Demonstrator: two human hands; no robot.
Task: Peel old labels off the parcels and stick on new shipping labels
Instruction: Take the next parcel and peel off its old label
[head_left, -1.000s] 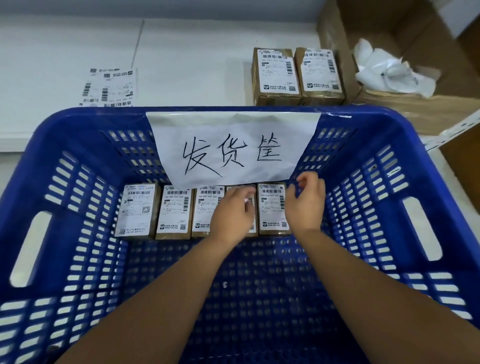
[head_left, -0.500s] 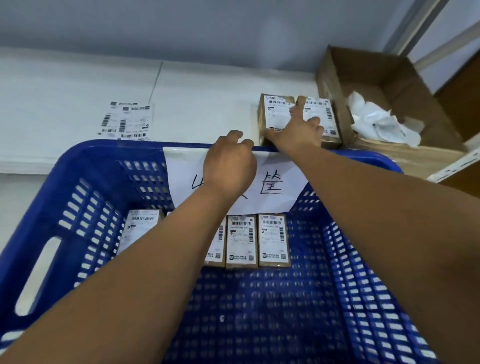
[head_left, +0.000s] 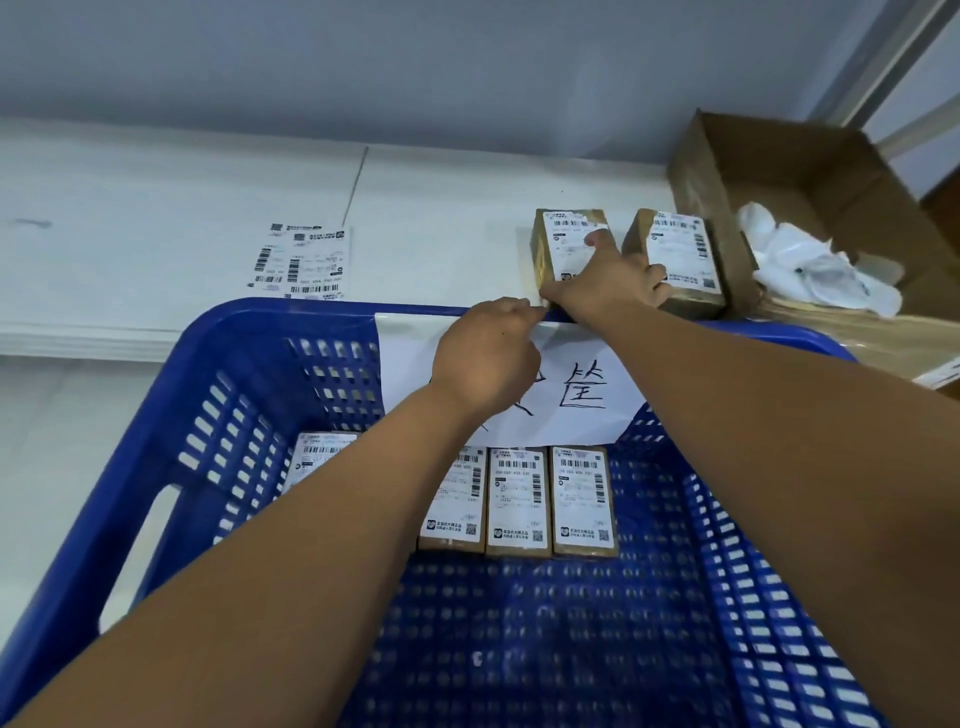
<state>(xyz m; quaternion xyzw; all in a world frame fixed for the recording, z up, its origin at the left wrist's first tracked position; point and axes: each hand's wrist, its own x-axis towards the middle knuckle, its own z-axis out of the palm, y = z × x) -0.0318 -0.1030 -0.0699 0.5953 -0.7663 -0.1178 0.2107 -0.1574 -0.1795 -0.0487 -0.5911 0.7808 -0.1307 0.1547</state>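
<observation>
Two brown parcels with white labels stand on the white table behind the blue basket (head_left: 291, 312). My right hand (head_left: 608, 286) grips the left parcel (head_left: 566, 234), thumb at its near left corner, fingers down the gap beside the right parcel (head_left: 685, 249), one finger lying on the label. That label's top right corner looks torn. My left hand (head_left: 488, 358) rests on the basket's far rim with loosely curled fingers and holds nothing. Several labelled parcels (head_left: 519, 499) lie in a row on the basket floor, partly hidden by my left forearm.
A sheet of printed shipping labels (head_left: 304, 262) lies on the table to the left. An open cardboard box (head_left: 779, 166) at the right holds crumpled white backing paper (head_left: 810, 265). A handwritten paper sign (head_left: 582, 389) hangs over the basket's far wall.
Both hands left the row of parcels in the basket and rose to its far edge. My right hand reached over the rim and closed round the left parcel on the table.
</observation>
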